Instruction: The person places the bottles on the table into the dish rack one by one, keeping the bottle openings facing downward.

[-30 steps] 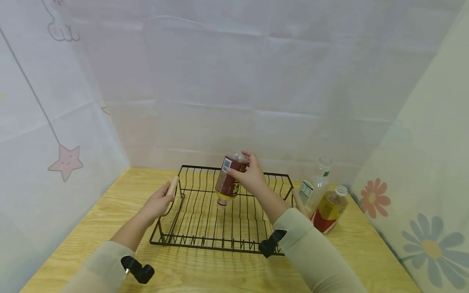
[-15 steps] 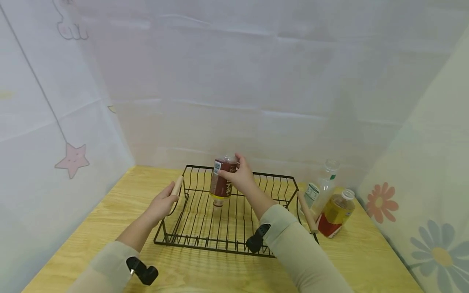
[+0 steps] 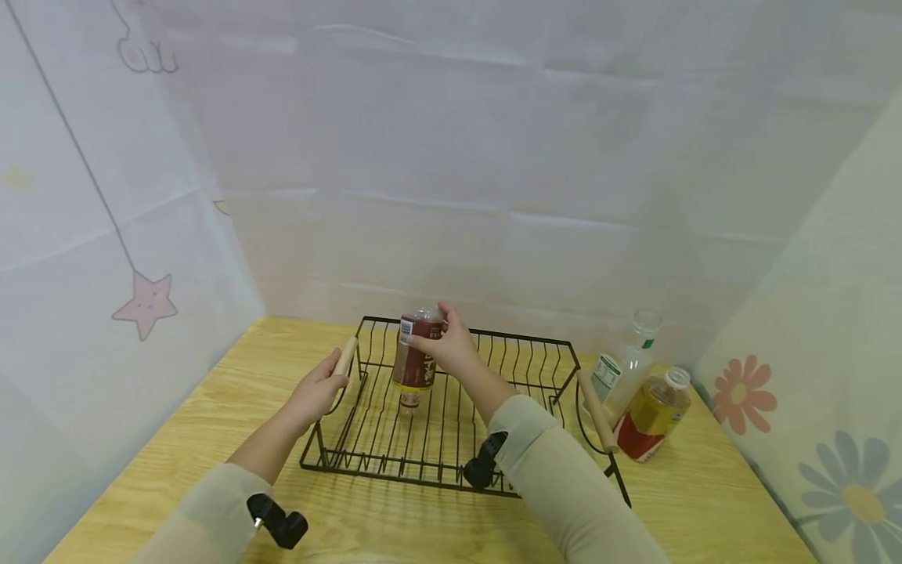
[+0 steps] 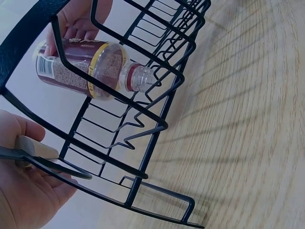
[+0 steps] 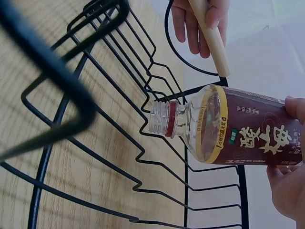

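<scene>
My right hand [image 3: 454, 348] grips a plastic bottle [image 3: 416, 360] near its base. The bottle is upside down, with a dark red label and a yellow band, and its uncapped neck [image 5: 164, 118] points at the wires of a black dish rack [image 3: 493, 407]. In the right wrist view the mouth is right by the wavy wires; whether it touches them I cannot tell. At the rack's left end, my left hand [image 3: 317, 392] holds the wooden handle [image 3: 345, 358], thumb over it and fingers behind, as the right wrist view shows.
Right of the rack stand a clear bottle [image 3: 627, 368] with a green and white label and a bottle with a yellow and red label [image 3: 655, 411]. The rack's other wooden handle [image 3: 597, 411] leans out near them. A patterned cloth wall [image 3: 493, 157] backs the wooden table [image 3: 395, 521].
My right hand has carried the upside-down bottle left and slightly lower over the rack, and the bottle stands straighter. My left hand stays on the handle. The head view has shifted slightly.
</scene>
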Available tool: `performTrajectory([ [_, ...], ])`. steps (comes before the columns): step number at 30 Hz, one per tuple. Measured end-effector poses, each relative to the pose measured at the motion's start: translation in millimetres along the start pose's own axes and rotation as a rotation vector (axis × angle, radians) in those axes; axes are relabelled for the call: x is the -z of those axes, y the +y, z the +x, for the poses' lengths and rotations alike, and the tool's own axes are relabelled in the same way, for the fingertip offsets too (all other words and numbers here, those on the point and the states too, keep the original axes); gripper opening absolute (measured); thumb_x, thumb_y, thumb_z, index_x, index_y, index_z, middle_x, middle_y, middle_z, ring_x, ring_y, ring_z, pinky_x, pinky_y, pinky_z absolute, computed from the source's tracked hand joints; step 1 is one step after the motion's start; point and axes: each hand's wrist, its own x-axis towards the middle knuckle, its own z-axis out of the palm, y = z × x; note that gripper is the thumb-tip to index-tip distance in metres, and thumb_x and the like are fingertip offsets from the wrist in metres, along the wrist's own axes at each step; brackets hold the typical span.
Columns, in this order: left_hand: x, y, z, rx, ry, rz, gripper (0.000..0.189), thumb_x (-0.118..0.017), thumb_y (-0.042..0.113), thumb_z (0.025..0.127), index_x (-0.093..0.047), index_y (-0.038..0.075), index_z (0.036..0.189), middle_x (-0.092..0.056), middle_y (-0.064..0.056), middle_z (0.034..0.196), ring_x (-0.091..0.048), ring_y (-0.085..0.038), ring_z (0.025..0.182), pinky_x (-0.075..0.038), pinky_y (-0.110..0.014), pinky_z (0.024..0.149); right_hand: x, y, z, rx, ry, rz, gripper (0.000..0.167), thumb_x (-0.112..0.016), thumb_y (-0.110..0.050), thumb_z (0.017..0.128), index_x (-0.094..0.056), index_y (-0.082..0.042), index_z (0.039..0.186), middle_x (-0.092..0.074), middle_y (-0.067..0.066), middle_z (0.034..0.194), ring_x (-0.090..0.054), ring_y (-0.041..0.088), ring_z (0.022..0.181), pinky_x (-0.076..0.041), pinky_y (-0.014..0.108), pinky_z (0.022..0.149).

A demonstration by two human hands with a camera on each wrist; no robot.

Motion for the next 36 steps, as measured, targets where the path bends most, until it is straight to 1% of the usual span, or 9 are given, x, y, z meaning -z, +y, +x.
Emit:
performTrajectory([
  [2, -0.4, 0.3, -0.5, 0.002, 0.003, 0.006, 0.068, -0.038, 0.018, 0.103, -0.001, 0.006, 0.158, -0.007, -0.026, 0.162, -0.042, -0.04, 0.121, -0.037, -0.033, 0.068, -1.2, 0.6, 0.1, -0.005, 0.004, -0.002, 0.091, -0.078, -0.027, 0.083, -0.024, -0.017, 0.156, -0.035, 0.014, 0.157, -0.04, 0.036, 0.14, -0.045, 0.056, 0.103],
  [4, -0.9, 0.6, -0.7, 0.004, 0.007, 0.01, 0.068, -0.039, 0.018, 0.103, -0.001, 0.007, 0.158, -0.008, -0.026, 0.162, -0.047, -0.037, 0.104, -0.038, -0.033, 0.064, -1.9, 1.5, 0.8, -0.01, 0.006, -0.004, 0.091, -0.078, -0.027, 0.083, -0.025, -0.017, 0.156, -0.036, 0.014, 0.156, -0.041, 0.036, 0.14, -0.045, 0.056, 0.102],
  [8, -1.1, 0.5, -0.4, 0.004, 0.009, 0.013, 0.068, -0.039, 0.018, 0.103, -0.001, 0.007, 0.158, -0.009, -0.027, 0.162, -0.042, -0.029, 0.079, -0.038, -0.031, 0.059, -2.3, 2.7, 2.5, -0.016, -0.008, -0.008, 0.091, -0.077, -0.028, 0.085, -0.023, -0.016, 0.156, -0.036, 0.016, 0.156, -0.042, 0.037, 0.139, -0.046, 0.055, 0.101],
  [13, -0.9, -0.4, 1.1, 0.003, 0.006, 0.015, 0.068, -0.039, 0.018, 0.103, -0.001, 0.006, 0.158, -0.008, -0.027, 0.162, -0.046, -0.036, 0.094, -0.037, -0.033, 0.063, -1.1, 3.8, 6.2, -0.018, -0.017, -0.056, 0.091, -0.076, -0.032, 0.085, -0.022, -0.015, 0.157, -0.037, 0.017, 0.155, -0.042, 0.037, 0.138, -0.046, 0.055, 0.101],
  [14, -0.9, -0.7, 1.4, 0.002, 0.007, 0.021, 0.068, -0.039, 0.018, 0.103, -0.001, 0.005, 0.158, -0.008, -0.026, 0.162, -0.046, -0.038, 0.103, -0.038, -0.033, 0.067, -0.6, 4.2, 6.9, -0.021, -0.014, -0.07, 0.091, -0.076, -0.033, 0.085, -0.022, -0.015, 0.157, -0.038, 0.017, 0.154, -0.043, 0.037, 0.138, -0.046, 0.055, 0.101],
  [21, 0.0, -1.2, 2.1, 0.007, 0.005, 0.032, 0.067, -0.038, 0.018, 0.104, -0.001, 0.006, 0.158, -0.006, -0.025, 0.163, -0.04, -0.043, 0.122, -0.039, -0.039, 0.078, 3.0, 8.4, 13.0, -0.063, 0.0, -0.149, 0.093, -0.074, -0.042, 0.086, -0.021, -0.014, 0.157, -0.042, 0.017, 0.15, -0.047, 0.038, 0.132, -0.046, 0.055, 0.101],
  [23, 0.5, -1.1, 2.3, 0.006, 0.004, 0.036, 0.067, -0.037, 0.018, 0.104, -0.001, 0.005, 0.158, -0.006, -0.025, 0.163, -0.035, -0.043, 0.133, -0.038, -0.041, 0.085, 3.4, 9.3, 15.2, -0.068, -0.001, -0.156, 0.093, -0.073, -0.043, 0.086, -0.02, -0.014, 0.157, -0.042, 0.017, 0.15, -0.047, 0.037, 0.133, -0.046, 0.055, 0.102],
  [33, 0.8, -1.8, 2.8, -0.007, -0.008, 0.006, 0.066, -0.036, 0.017, 0.104, 0.001, 0.003, 0.157, -0.002, -0.023, 0.164, -0.012, -0.044, 0.148, -0.027, -0.057, 0.107, 1.5, 9.9, 19.0, -0.075, -0.021, -0.233, 0.093, -0.068, -0.048, 0.089, -0.016, -0.015, 0.158, -0.038, 0.017, 0.153, -0.045, 0.039, 0.135, -0.045, 0.054, 0.103],
  [36, -0.5, -1.7, 3.3, -0.007, -0.004, 0.013, 0.066, -0.037, 0.017, 0.104, 0.0, 0.003, 0.157, -0.003, -0.023, 0.163, -0.014, -0.044, 0.148, -0.028, -0.057, 0.107, -0.4, 10.3, 19.7, -0.071, -0.021, -0.233, 0.093, -0.068, -0.047, 0.089, -0.016, -0.015, 0.159, -0.038, 0.018, 0.153, -0.045, 0.039, 0.135, -0.045, 0.054, 0.103],
])
